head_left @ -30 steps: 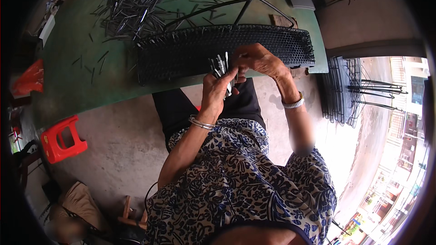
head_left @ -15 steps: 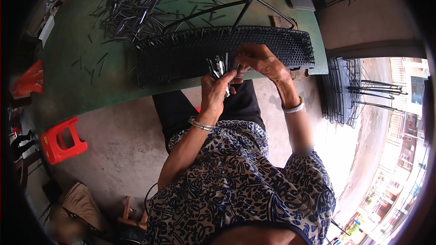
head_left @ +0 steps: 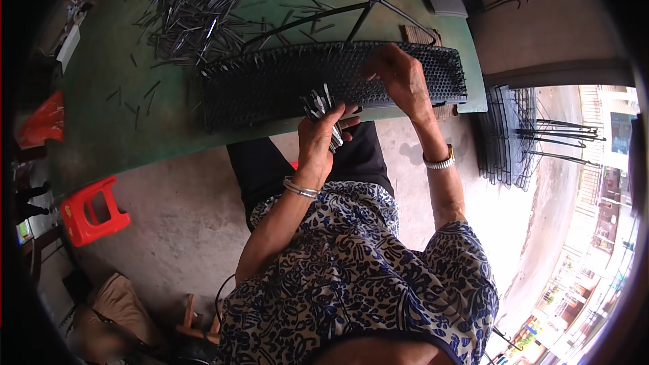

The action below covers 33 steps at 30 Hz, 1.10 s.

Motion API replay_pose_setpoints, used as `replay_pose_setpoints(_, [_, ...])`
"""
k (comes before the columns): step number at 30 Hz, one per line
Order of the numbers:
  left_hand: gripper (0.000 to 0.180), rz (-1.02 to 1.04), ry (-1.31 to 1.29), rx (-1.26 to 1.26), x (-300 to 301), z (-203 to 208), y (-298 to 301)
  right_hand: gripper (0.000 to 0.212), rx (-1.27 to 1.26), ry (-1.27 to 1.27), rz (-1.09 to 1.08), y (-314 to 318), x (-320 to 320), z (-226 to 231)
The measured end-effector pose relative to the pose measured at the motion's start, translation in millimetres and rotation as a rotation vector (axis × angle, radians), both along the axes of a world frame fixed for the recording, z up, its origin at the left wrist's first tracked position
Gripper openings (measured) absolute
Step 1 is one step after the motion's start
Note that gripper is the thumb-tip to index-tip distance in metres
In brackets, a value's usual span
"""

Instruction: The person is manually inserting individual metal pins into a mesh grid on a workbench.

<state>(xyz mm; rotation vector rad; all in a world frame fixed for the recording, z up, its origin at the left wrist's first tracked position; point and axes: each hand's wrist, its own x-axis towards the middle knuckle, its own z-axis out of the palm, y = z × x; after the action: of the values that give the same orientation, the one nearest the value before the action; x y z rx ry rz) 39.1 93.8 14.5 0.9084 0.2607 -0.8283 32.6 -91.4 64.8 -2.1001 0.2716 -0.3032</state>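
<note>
The left hand (head_left: 319, 134) is holding a small bundle of metal pins (head_left: 319, 105), its fingers clamped together around their lower ends while the tips are fanning out toward twelve o'clock. That hand is hovering just at the near edge of the green tabletop (head_left: 94, 135), right beside the long black perforated panel (head_left: 270, 84) that is lying across it. The right hand (head_left: 399, 78) is resting on the panel at about two o'clock from the left hand, its fingers curling down onto the black surface; whether they are pinching a pin cannot be told. A silver bracelet (head_left: 299, 188) is sitting on the left wrist and a metal watch (head_left: 441, 161) on the right.

A loose heap of more pins (head_left: 193, 13) is lying on the tabletop at eleven o'clock from the panel, with strays scattered around it. A thin black rod frame (head_left: 358, 10) is crossing the tabletop beyond the panel. On the floor, a red plastic stool (head_left: 91, 211) is standing at eight o'clock, and a stack of black wire racks (head_left: 520, 138) is leaning at three o'clock.
</note>
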Motion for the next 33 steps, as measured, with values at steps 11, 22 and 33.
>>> replay_pose_setpoints(11, [0.019, -0.072, 0.186, -0.069, -12, -16, -7, 0.009, -0.332, -0.248, -0.132, -12, 39, -38])
replay_pose_setpoints(22, [0.022, -0.1, 0.265, -0.192, -12, -18, -7, 0.01, -0.451, -0.267, -0.055, -21, 40, -38])
replay_pose_setpoints(33, [0.022, -0.099, 0.263, -0.226, -15, -19, -9, 0.008, -0.373, -0.278, -0.001, -22, 41, -41])
